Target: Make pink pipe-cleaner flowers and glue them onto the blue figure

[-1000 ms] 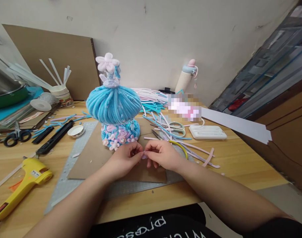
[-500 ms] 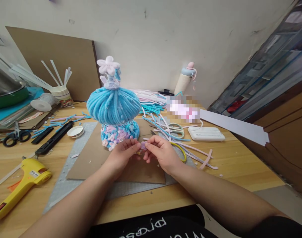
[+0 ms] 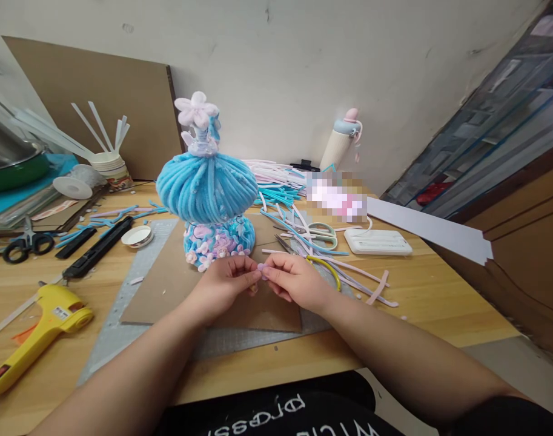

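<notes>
Between my fingertips is a small purple fuzzy piece [image 3: 260, 270], pinched from both sides and partly covered. My left hand [image 3: 228, 281] grips it from the left with thumb and forefinger. From the right, my right hand [image 3: 294, 278] pinches it the same way. Just behind my hands stands a blue pipe-cleaner craft [image 3: 208, 188], with a rounded ribbed top, a pale pink flower [image 3: 197, 110] above and a base [image 3: 219, 242] covered in small flowers. It rests on a brown cardboard sheet [image 3: 167, 303], over a grey cutting mat [image 3: 108, 339].
A yellow glue gun [image 3: 53, 324], black scissors [image 3: 28, 243] and a black utility knife [image 3: 99, 248] lie left. Right are green-handled scissors [image 3: 324, 235], yellow-handled scissors [image 3: 331, 270], loose pipe cleaners [image 3: 358, 281] and a white device [image 3: 378, 241]. A bottle [image 3: 340, 142] stands behind.
My two hands have come slightly closer together around the purple piece, and my right fingers have curled in. The whole view has shifted a little.
</notes>
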Available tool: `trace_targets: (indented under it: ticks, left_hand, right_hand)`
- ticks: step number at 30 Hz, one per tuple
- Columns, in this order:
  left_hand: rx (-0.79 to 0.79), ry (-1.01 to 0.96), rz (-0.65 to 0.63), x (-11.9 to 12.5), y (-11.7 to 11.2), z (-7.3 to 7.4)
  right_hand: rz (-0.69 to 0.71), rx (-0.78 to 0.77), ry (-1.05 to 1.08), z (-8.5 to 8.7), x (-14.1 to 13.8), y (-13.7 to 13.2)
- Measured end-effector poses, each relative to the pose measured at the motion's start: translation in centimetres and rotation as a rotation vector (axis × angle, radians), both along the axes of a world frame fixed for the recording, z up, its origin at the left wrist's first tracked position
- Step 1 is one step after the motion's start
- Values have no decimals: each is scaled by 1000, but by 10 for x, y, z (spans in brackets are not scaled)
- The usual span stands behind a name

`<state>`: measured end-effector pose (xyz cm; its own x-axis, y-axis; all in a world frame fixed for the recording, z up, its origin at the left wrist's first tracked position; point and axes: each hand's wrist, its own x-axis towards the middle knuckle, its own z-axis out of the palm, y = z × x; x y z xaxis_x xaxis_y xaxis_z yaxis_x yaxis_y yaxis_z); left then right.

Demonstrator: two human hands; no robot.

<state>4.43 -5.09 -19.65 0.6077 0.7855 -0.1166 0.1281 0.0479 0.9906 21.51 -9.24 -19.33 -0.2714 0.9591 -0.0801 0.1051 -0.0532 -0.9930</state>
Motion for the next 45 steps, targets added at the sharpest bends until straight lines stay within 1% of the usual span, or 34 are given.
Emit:
trace_targets:
  ticks: [4, 7, 10, 13, 15, 17, 20, 22, 23, 25, 28, 30, 32, 34, 37, 42, 45]
  left_hand:
    - [-35, -40, -55, -4, 1, 3]
    - [-13, -47, -53, -4, 0, 4]
    - [50, -31, 12, 0, -3, 3]
    - [172, 23, 117, 4, -6, 1]
    - [236, 63, 172, 5, -6, 1]
    - [242, 80, 178, 5, -6, 0]
    - [160, 93, 74, 4, -5, 2]
    - [140, 113, 20, 4, -6, 4]
    - [168, 126, 23, 4, -7, 6]
    - [282, 131, 64, 4, -8, 8]
    - [420, 81, 104, 4, -10, 11]
    - [450, 55, 108, 3, -10, 12]
    - [492, 71, 105, 3, -10, 11]
    - [556, 100, 102, 3, -10, 10]
    - [642, 132, 120, 4, -11, 8]
    - [691, 186, 136, 4, -13, 9]
    - [725, 205, 144, 5, -14, 9]
  right_hand:
    - [65, -192, 278, 1, 0, 1]
    - [82, -299, 422, 2, 0, 1]
    - [44, -382, 526, 1, -3, 0]
    - [-22, -419, 578, -1, -7, -1]
    - [-67, -396, 568, -3, -9, -1]
    - [-84, -317, 471, -5, -8, 1]
    - [-26, -182, 204, -7, -2, 3]
    - [10, -159, 80, -7, 2, 5]
    - [10, -169, 63, -7, 3, 5]
    - [5, -218, 112, -6, 4, 5]
    - [31, -267, 264, -4, 2, 4]
    - [26, -245, 334, -4, -1, 3]
    - [-17, -208, 360, -5, -3, 2]
    - [-60, -180, 350, -6, -6, 0]
    - [-79, -139, 277, -7, -7, -2]
    - [-46, -124, 202, -6, -7, -4]
    - [-78, -101, 229, -7, -9, -5]
